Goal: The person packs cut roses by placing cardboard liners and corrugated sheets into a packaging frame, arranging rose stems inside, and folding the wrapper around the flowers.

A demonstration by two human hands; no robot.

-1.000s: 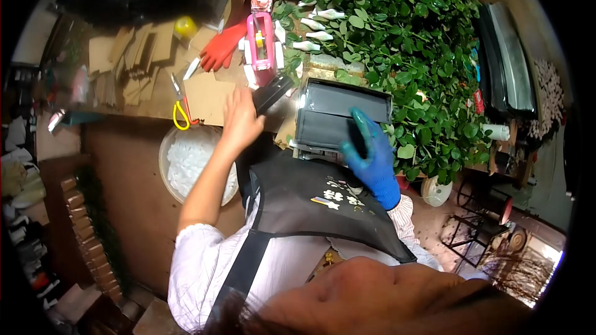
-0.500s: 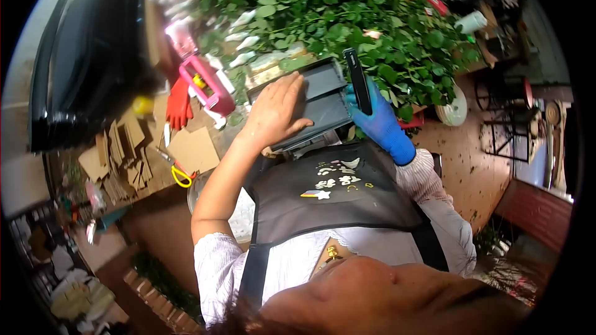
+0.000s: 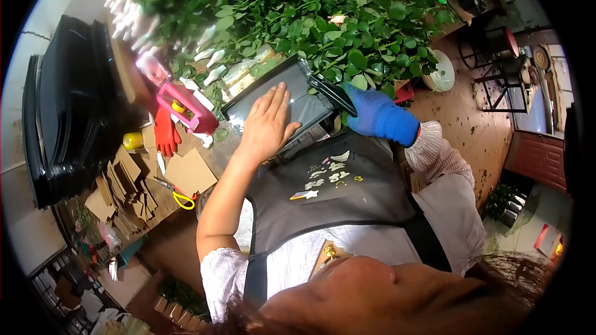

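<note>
My bare left hand [image 3: 266, 125] lies flat with its fingers stretched out on a shallow dark grey tray [image 3: 303, 90]. The tray sits tilted at the table's edge in front of my apron [image 3: 347, 186]. In a blue knitted glove, my right hand [image 3: 380, 115] is closed around a long black tool that looks like a stapler [image 3: 336, 96]. The stapler lies across the tray's right edge, and I cannot tell whether its jaws grip the rim. Part of the tray is hidden under my left hand.
Leafy green stems [image 3: 298, 15] heap up behind the tray, with white-wrapped heads [image 3: 127, 15] at the left. A pink holder [image 3: 189, 108], a red glove [image 3: 166, 133], yellow-handled scissors [image 3: 182, 199] and cardboard pieces [image 3: 189, 170] lie left. Stacked black trays [image 3: 74, 111] stand farther left.
The stapler has swung from pointing up beside the tray to lying across its right edge. My left hand stays flat on the tray. The whole view has shifted somewhat.
</note>
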